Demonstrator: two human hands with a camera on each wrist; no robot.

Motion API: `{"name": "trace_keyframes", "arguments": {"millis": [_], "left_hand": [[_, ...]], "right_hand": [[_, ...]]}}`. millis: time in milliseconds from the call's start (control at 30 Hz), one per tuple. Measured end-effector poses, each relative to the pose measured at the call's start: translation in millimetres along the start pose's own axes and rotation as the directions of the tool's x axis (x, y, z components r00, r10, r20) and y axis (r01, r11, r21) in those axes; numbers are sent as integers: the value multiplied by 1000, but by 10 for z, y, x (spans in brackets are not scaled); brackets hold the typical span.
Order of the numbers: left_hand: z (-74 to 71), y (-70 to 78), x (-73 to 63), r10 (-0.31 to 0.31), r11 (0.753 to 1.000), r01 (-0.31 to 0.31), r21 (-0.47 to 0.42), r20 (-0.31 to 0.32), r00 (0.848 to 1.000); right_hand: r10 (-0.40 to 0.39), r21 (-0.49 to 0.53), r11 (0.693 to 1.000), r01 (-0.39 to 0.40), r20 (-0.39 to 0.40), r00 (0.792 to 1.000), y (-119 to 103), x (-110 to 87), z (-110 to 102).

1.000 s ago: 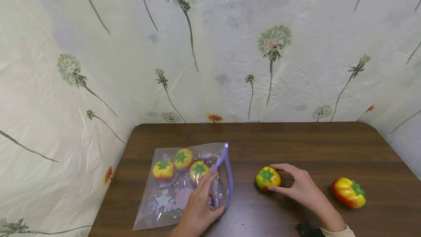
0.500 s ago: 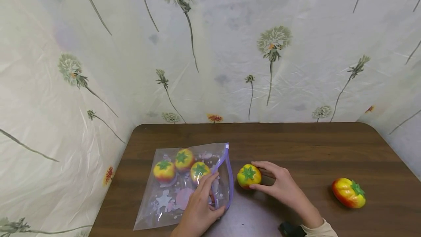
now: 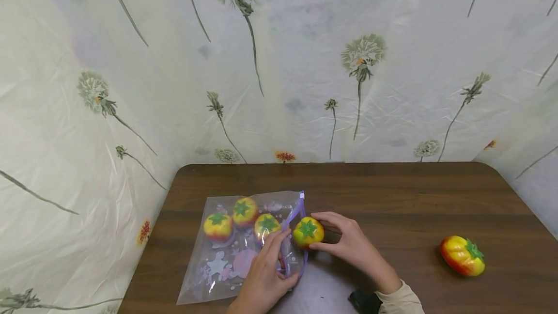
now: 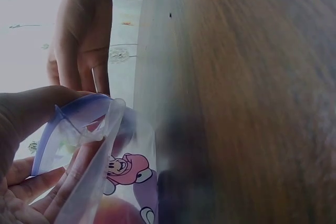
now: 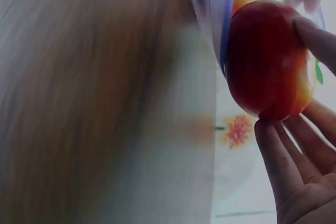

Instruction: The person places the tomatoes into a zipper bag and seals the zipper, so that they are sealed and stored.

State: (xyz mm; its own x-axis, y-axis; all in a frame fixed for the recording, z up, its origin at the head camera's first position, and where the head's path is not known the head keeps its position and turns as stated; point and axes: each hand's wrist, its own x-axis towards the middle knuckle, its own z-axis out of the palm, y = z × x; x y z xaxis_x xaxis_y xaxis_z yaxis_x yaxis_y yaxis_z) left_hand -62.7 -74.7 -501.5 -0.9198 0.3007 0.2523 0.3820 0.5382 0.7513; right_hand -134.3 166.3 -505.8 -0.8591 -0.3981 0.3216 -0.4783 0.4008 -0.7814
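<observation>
A clear zip bag (image 3: 215,280) with a purple zip edge lies on the table, several yellow-and-red toy fruits with green star-shaped leaf tops inside it. My left hand (image 3: 263,273) holds the bag by its gaping mouth, thumb and fingers spread at the purple rim (image 4: 79,109). Another such toy fruit (image 3: 308,232) is gripped from the right by my right hand (image 3: 348,241), between thumb and fingers. This fruit overlaps the bag's mouth in the head view. In the right wrist view its red underside (image 5: 268,61) is right beside the purple edge.
One more yellow-and-red toy fruit (image 3: 462,256) lies on its side at the right of the brown wooden table (image 3: 392,193). A sheet printed with dandelions (image 3: 305,62) hangs behind the table and along its left side.
My right hand has carried the toy fruit leftward across the table to the bag's mouth. My left hand and the bag have hardly moved.
</observation>
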Motion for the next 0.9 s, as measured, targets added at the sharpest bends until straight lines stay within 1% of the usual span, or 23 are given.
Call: {"name": "trace_keyframes", "arguments": {"millis": [133, 200, 233, 300, 400, 533, 700, 900], "left_hand": [[9, -11, 3, 19, 999, -18, 27, -10, 1000], [13, -14, 7, 30, 999, -29, 40, -18, 999], [14, -16, 7, 33, 999, -32, 44, -20, 999], [14, -17, 7, 37, 998, -36, 45, -23, 999], [14, -18, 8, 35, 999, -35, 35, -21, 999], [15, -17, 13, 34, 999, -33, 12, -17, 999], [15, -12, 17, 32, 999, -32, 8, -16, 999], [15, -9, 13, 22, 1000, -21, 11, -21, 1000]], "right_hand": [[-31, -13, 999, 31, 8, 999, -11, 60, 102], [-44, -44, 998, 45, 8, 999, -18, 86, 151], [-49, -44, 998, 49, 11, 999, -23, 98, 174], [-55, -65, 996, 56, 18, 998, -30, 117, 217], [-54, -64, 996, 58, 48, 997, -34, 129, 262], [-42, -12, 999, 43, 92, 995, -30, 122, 265], [-25, -5, 1000, 26, 127, 992, -19, 111, 225], [-40, -3, 999, 41, 143, 989, -44, 144, 246]]}}
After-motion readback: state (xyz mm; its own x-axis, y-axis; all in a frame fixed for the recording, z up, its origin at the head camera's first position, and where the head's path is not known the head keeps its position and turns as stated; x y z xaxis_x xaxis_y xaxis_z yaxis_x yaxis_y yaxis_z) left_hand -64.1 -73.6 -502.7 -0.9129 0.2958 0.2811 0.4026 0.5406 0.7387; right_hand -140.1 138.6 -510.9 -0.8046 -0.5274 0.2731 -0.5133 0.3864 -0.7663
